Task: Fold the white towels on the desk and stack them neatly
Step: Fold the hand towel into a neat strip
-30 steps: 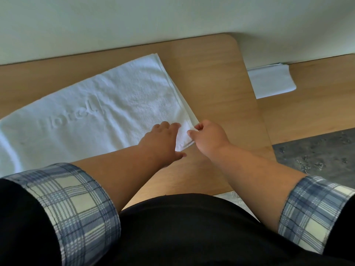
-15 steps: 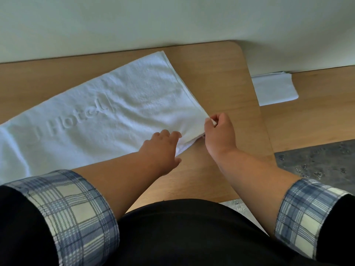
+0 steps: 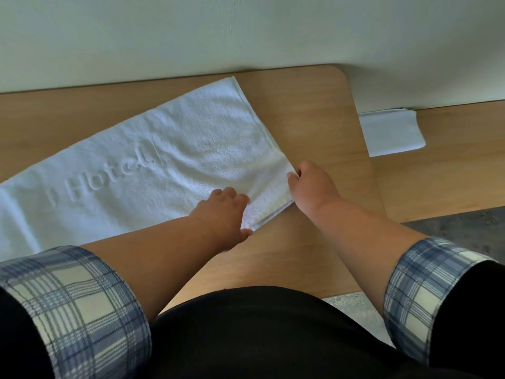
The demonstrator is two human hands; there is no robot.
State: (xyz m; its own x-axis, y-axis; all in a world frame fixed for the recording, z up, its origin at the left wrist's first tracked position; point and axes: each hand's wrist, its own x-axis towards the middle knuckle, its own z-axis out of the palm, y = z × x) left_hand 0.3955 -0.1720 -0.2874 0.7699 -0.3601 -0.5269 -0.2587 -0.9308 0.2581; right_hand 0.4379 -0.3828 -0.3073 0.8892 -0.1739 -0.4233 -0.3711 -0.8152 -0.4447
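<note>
A white towel [image 3: 164, 160] with raised "Hotel" lettering lies flat across the wooden desk [image 3: 314, 119], running off the left edge of view. My left hand [image 3: 222, 212] grips the towel's near right corner, fingers curled on top and thumb at the edge. My right hand [image 3: 308, 184] pinches the towel's right edge a little farther back. A second white towel [image 3: 390, 132], folded small, lies on a lower wooden surface to the right of the desk.
A pale wall [image 3: 246, 31] runs along the back of the desk. The desk's rounded right corner [image 3: 341, 71] ends near the folded towel. Grey patterned floor [image 3: 451, 228] shows at the right. My plaid cuffs and dark clothing fill the bottom.
My right hand has moved back along the towel's right edge, away from the left hand. The corner between the hands now lies flatter. The camera view shifted slightly.
</note>
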